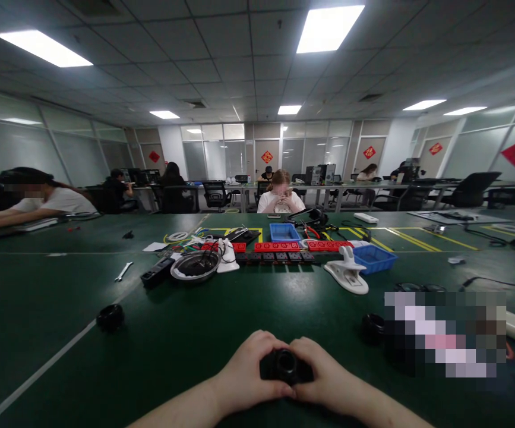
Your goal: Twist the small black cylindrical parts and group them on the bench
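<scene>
A small black round part with a hole in its middle (284, 364) is held between both hands just above the green table (195, 333), near its front edge. My left hand (250, 371) wraps its fingers round the part's left side. My right hand (326, 377) grips the right side, thumb pressed against the part. Two similar black ring-shaped parts lie on the table: one (110, 317) to the far left, another (373, 327) to the right.
Across the table lie red strips (277, 246), a row of black sockets (275, 257), two blue bins (374, 258), a metal bowl (195, 265), a white clamp (348, 274) and a wrench (123, 271). Other people sit at the far side and left.
</scene>
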The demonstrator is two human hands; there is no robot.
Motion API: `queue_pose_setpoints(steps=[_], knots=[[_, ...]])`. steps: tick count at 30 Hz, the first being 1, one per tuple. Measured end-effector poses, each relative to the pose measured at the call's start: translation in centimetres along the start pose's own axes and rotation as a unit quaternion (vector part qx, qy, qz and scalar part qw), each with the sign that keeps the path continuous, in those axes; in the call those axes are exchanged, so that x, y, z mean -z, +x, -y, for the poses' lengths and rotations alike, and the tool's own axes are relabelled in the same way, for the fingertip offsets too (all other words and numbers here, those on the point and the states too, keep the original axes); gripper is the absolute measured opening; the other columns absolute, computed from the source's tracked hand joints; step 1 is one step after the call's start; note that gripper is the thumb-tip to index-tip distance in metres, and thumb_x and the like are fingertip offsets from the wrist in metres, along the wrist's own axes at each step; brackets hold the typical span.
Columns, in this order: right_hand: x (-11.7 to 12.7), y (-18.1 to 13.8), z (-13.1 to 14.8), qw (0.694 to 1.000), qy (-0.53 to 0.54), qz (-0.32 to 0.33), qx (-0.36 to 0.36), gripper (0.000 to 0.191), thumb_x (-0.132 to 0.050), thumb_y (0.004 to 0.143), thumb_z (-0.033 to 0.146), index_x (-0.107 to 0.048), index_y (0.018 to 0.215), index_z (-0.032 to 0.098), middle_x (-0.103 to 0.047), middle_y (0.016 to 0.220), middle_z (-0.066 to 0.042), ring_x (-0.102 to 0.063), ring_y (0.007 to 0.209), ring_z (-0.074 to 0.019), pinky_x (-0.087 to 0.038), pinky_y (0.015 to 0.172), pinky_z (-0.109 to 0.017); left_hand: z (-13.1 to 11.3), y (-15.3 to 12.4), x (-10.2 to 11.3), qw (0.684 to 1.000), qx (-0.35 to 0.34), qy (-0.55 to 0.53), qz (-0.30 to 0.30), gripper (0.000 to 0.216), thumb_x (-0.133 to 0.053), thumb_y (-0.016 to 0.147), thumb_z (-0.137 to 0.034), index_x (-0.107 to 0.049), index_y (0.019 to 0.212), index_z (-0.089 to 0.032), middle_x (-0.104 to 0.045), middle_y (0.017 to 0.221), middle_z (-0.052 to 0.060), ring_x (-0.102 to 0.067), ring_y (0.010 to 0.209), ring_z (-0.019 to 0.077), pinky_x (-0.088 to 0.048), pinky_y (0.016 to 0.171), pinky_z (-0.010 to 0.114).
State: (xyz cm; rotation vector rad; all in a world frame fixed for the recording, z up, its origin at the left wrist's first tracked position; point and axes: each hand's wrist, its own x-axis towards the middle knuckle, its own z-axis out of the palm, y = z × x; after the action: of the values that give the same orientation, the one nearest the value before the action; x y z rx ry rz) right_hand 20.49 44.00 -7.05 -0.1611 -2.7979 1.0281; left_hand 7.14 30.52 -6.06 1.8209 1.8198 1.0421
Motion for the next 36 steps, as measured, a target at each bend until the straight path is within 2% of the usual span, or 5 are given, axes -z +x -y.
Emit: queue_pose_setpoints(steps=[4, 11, 24, 29, 36], knots=[[-0.1, -0.2, 0.2, 1.000, 0.014, -0.019, 0.015, 0.037, -0.069, 0.058, 0.033, -0.058, 0.090, 0.019, -0.052, 0.094, -0.004, -0.046, 0.087, -0.0199, -0.036, 0.076, -0.030, -0.3, -0.1, 0.1, 1.000, 0.001, -0.005, -0.006, 0.045, -0.070, 0.061, -0.039, -0.057, 0.101, -0.023, -0.053, 0.096, 0.003, -0.048, 0.090, 0.0194, -0.040, 0.079, 0.029], [-0.2, -0.3, 0.3, 0.999, -0.037, -0.013, -0.009, 0.033, -0.066, 0.061, 0.039, -0.057, 0.085, 0.018, -0.056, 0.080, -0.002, -0.048, 0.076, -0.0186, -0.034, 0.068, -0.030, 0.1, -0.1, -0.1, 1.000, 0.014, -0.016, 0.000, 0.048, -0.071, 0.059, -0.039, -0.057, 0.101, -0.023, -0.052, 0.093, 0.002, -0.049, 0.084, 0.0177, -0.041, 0.073, 0.027], [-0.1, -0.2, 0.0, 1.000, -0.027, -0.004, -0.009, 0.039, -0.067, 0.059, 0.044, -0.057, 0.088, 0.020, -0.056, 0.081, -0.001, -0.048, 0.075, -0.0181, -0.033, 0.067, -0.029, 0.9, 0.4, -0.2, 0.997, 0.061, -0.056, 0.009, 0.047, -0.074, 0.054, -0.038, -0.055, 0.092, -0.020, -0.052, 0.088, 0.000, -0.049, 0.079, 0.0158, -0.040, 0.067, 0.024], [0.1, -0.3, 0.1, 1.000, -0.022, 0.003, -0.017, 0.041, -0.069, 0.057, 0.042, -0.058, 0.091, 0.019, -0.056, 0.082, -0.002, -0.048, 0.078, -0.0189, -0.034, 0.071, -0.030, 0.3, 0.1, 0.0, 0.997, 0.047, -0.054, 0.012, 0.044, -0.072, 0.058, -0.037, -0.055, 0.095, -0.021, -0.052, 0.092, 0.001, -0.049, 0.083, 0.0171, -0.040, 0.068, 0.025], [0.9, -0.8, 0.2, 0.999, 0.023, 0.031, 0.003, 0.058, -0.073, 0.052, 0.039, -0.054, 0.105, 0.022, -0.054, 0.097, -0.003, -0.047, 0.090, -0.0216, -0.034, 0.082, -0.034, -1.2, -0.6, -0.2, 1.000, 0.010, 0.003, -0.009, 0.058, -0.069, 0.059, -0.045, -0.048, 0.107, -0.021, -0.049, 0.104, 0.006, -0.047, 0.093, 0.0211, -0.040, 0.081, 0.031]])
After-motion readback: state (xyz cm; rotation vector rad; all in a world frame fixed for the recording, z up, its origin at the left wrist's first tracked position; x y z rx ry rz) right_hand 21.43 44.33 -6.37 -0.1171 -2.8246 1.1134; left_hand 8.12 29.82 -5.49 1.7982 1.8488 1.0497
